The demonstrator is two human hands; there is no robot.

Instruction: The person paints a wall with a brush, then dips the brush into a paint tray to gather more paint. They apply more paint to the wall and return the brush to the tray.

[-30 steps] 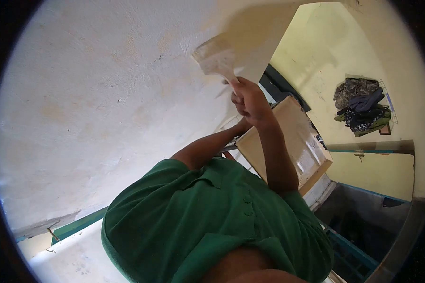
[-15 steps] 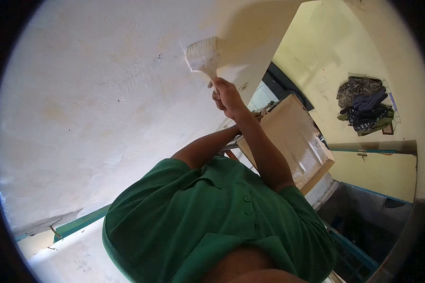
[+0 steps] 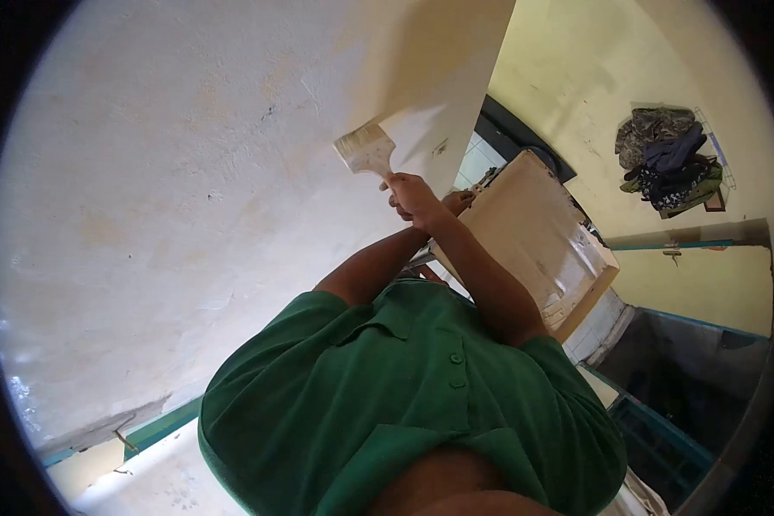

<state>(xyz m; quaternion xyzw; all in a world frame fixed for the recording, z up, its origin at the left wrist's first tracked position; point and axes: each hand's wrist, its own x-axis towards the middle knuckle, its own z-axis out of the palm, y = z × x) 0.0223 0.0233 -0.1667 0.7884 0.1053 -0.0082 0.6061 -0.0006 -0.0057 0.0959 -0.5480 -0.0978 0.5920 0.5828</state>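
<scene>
My right hand [image 3: 414, 199] is closed around the handle of a wide, paint-smeared brush [image 3: 370, 153]. The pale bristles point up and left, on or very close to the off-white wall [image 3: 189, 172]; exact contact is hard to judge. My left arm crosses beneath the right one. Partly covered by the right wrist, my left hand [image 3: 461, 201] is beside the edge of a large beige box-like piece [image 3: 516, 232]. Its fingers look curled, but whatever they grip cannot be made out.
Clothes [image 3: 671, 163] hang on a rack on the yellowish wall at right. A dark object [image 3: 520, 138] stands behind the beige piece. Lower right is a dark recess with a teal-edged frame [image 3: 662, 430]. A teal strip [image 3: 168, 426] runs along the wall's lower left.
The brush and my right hand have moved down, and the brush now leans further left. My right forearm sits lower. The camera view has shifted slightly.
</scene>
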